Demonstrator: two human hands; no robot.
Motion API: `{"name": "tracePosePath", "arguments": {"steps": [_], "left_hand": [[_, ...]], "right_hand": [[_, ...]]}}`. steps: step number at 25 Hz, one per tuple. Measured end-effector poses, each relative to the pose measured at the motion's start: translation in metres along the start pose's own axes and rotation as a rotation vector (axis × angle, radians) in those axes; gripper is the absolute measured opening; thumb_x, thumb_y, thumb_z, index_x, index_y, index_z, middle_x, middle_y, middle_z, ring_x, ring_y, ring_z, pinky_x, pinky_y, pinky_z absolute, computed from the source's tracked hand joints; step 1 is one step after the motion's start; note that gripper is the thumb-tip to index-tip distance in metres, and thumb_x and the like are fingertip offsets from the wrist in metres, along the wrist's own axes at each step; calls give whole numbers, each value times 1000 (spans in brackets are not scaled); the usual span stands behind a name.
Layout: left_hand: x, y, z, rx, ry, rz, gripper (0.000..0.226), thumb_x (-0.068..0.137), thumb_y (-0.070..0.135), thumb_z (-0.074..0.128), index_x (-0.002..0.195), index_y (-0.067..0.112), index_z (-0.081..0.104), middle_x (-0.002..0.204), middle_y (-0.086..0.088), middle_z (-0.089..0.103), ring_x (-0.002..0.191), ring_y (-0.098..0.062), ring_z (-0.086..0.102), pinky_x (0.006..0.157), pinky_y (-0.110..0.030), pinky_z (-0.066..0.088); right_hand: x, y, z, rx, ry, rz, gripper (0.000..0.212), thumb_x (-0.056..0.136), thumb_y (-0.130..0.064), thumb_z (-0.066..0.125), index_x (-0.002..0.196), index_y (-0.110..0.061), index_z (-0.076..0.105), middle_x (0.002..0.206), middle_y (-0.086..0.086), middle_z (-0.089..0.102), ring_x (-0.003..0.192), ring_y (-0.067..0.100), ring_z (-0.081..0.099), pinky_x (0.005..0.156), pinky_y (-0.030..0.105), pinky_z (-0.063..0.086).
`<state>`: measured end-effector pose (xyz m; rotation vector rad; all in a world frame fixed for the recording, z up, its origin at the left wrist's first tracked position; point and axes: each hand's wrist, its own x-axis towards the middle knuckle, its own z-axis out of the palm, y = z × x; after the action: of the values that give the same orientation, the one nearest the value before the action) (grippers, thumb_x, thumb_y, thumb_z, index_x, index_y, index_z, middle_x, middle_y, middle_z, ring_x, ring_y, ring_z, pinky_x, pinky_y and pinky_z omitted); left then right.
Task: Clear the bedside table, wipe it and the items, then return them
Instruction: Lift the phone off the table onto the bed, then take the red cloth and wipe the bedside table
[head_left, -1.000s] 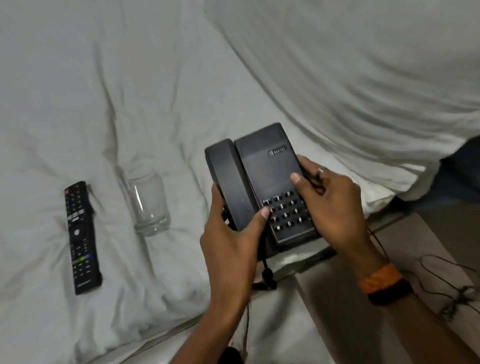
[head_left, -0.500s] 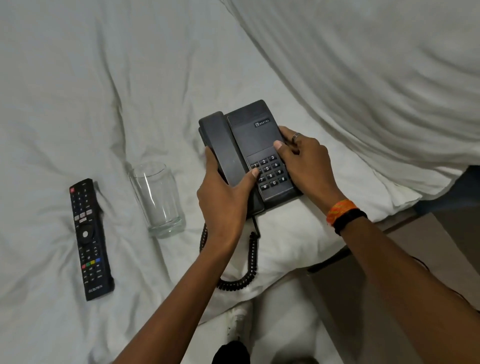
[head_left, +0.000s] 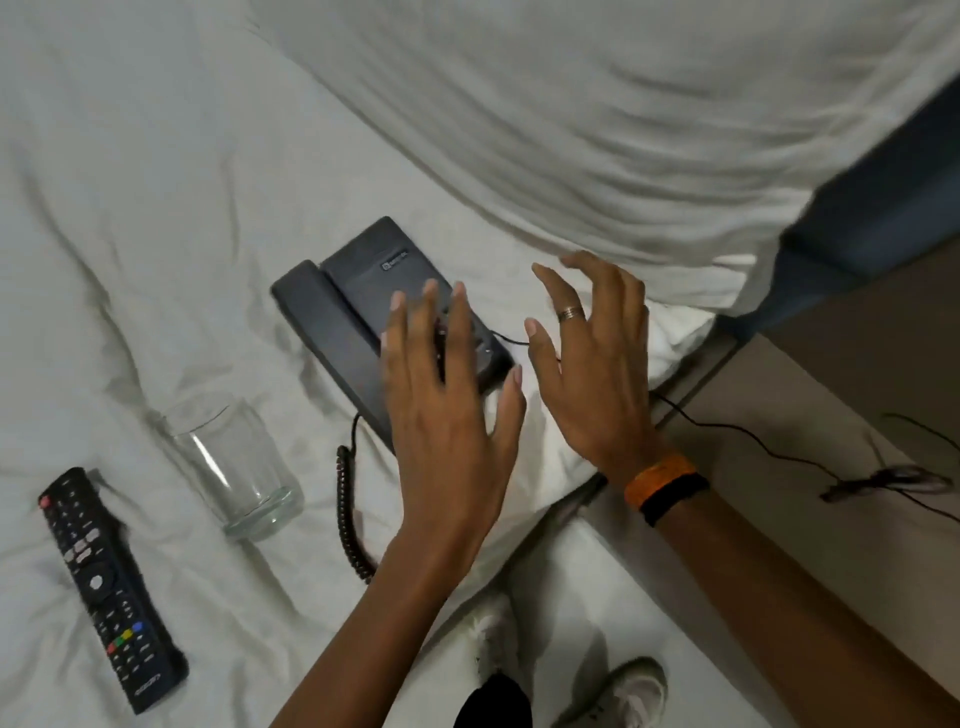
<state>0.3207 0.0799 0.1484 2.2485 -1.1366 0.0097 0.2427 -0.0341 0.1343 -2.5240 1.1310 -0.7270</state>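
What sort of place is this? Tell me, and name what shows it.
Probably a hotel room, possibly a home bedroom: rumpled white bed sheet, a corded desk phone lying on it, and a TV remote near a glass.

Looks like a bedroom, and honestly more hotel room than someone's home. Everything's lying on a bed with a rumpled white sheet (head_left: 156, 208), and white bedding (head_left: 623, 104) is bunched up beyond the right hand (head_left: 597, 374). Partly hidden behind the left hand (head_left: 447, 415) is one of those plain black corded desk phones (head_left: 353, 291). Left of that hand are a drinking glass (head_left: 234, 467) and a TV remote (head_left: 104, 587). Right of the right hand there's a beige bedside table (head_left: 753, 519), with a blue panel (head_left: 872, 208) beyond it, maybe the headboard.
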Motion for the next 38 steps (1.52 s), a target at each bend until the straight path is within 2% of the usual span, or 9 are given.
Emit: {"name": "tracePosePath", "arguments": {"steps": [5, 8, 12, 16, 21, 24, 27, 30, 38], "left_hand": [[-30, 39, 45, 97, -218, 352, 62, 103, 40, 39, 157, 13, 24, 164, -13, 24, 155, -30, 12, 124, -53, 16], [-66, 63, 80, 87, -367, 516, 61, 103, 42, 38, 156, 17, 24, 160, -13, 31, 152, -30, 22, 123, -51, 19], [-124, 89, 124, 140, -556, 712, 62, 103, 45, 35, 157, 16, 23, 157, -15, 33, 150, -33, 25, 124, -52, 18], [-174, 115, 156, 184, -699, 859, 65, 102, 50, 29, 157, 17, 21, 157, -15, 33, 147, -34, 28, 124, -52, 17], [-229, 155, 180, 239, -759, 1028, 71, 100, 58, 27, 157, 17, 21, 161, -16, 27, 150, -36, 23, 124, -54, 15], [-270, 192, 182, 229, -802, 1136, 74, 99, 62, 21, 157, 17, 21, 162, -16, 25, 151, -36, 21, 123, -56, 18], [-326, 238, 187, 165, -836, 1266, 73, 99, 60, 28, 157, 15, 24, 162, -16, 28, 151, -36, 23, 122, -58, 20], [-387, 281, 193, 144, -855, 1369, 74, 98, 61, 26, 157, 17, 18, 163, -15, 24, 151, -36, 22, 122, -58, 20], [-555, 364, 183, -86, -936, 1739, 68, 100, 55, 34, 157, 18, 24, 162, -15, 27, 151, -35, 23, 121, -56, 23]], "right_hand": [[-78, 77, -41, -241, 13, 123, 57, 100, -39, 51, 150, -13, 43, 162, 13, 32, 151, 32, 28, 121, 57, 23], [-138, 120, -63, -405, -11, 282, 60, 100, -49, 41, 150, -16, 40, 163, 13, 29, 152, 32, 25, 123, 56, 21], [-233, 161, -92, -456, -51, 516, 62, 99, -51, 44, 151, -18, 37, 165, 13, 24, 154, 32, 20, 125, 55, 18], [-327, 184, -117, -547, -111, 731, 64, 102, -54, 34, 153, -18, 32, 167, 14, 16, 156, 34, 15, 126, 56, 17], [-428, 198, -144, -532, -97, 958, 67, 101, -52, 39, 156, -15, 28, 168, 15, 11, 156, 35, 10, 125, 58, 15], [-480, 198, -162, -530, -47, 1070, 68, 100, -52, 43, 155, -14, 31, 167, 17, 16, 155, 37, 16, 124, 59, 16], [-535, 199, -188, -527, 7, 1187, 68, 99, -52, 45, 153, -13, 34, 166, 17, 21, 154, 37, 18, 125, 58, 15], [-594, 201, -217, -534, 70, 1277, 67, 98, -50, 49, 152, -14, 35, 164, 19, 23, 154, 38, 18, 124, 59, 15], [-748, 188, -281, -598, 262, 1576, 59, 103, -48, 39, 152, -17, 33, 165, 15, 23, 154, 35, 18, 126, 55, 11]]}}
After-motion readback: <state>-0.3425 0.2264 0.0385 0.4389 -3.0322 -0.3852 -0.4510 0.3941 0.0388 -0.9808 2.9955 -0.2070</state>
